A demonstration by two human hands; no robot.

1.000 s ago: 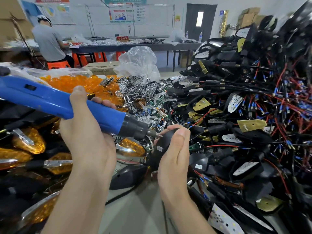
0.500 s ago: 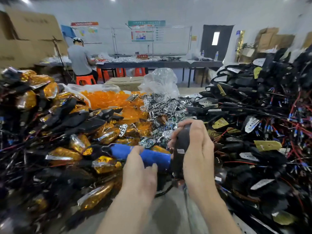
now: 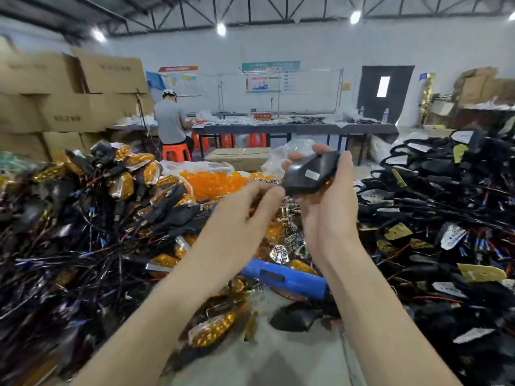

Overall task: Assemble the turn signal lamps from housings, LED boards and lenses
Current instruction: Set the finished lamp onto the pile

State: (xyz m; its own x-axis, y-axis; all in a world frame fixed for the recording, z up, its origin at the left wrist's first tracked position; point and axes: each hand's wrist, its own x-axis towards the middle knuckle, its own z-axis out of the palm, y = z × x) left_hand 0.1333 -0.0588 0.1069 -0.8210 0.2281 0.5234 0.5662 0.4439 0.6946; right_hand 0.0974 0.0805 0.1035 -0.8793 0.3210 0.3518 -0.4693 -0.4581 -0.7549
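Turn signal lamps (image 3: 92, 207) with amber fronts heap on the bench (image 3: 292, 355) at our left. Wired black housings (image 3: 446, 218) with boards bared heap at our right, and loose orange lenses (image 3: 214, 182) lie between them at the back. We judge this puts each part within reach and keeps finished work apart. Our blue screwdriver (image 3: 284, 277) lies among the parts below our wrists, leaving both hands free. We hold one lamp (image 3: 306, 174) raised, black back up, likely to check it. Our right hand (image 3: 331, 215) cups it, fingers curled round its far edge. Our left hand (image 3: 245, 215), blurred and half curled, reaches its near tip; whether it pinches, we cannot tell.
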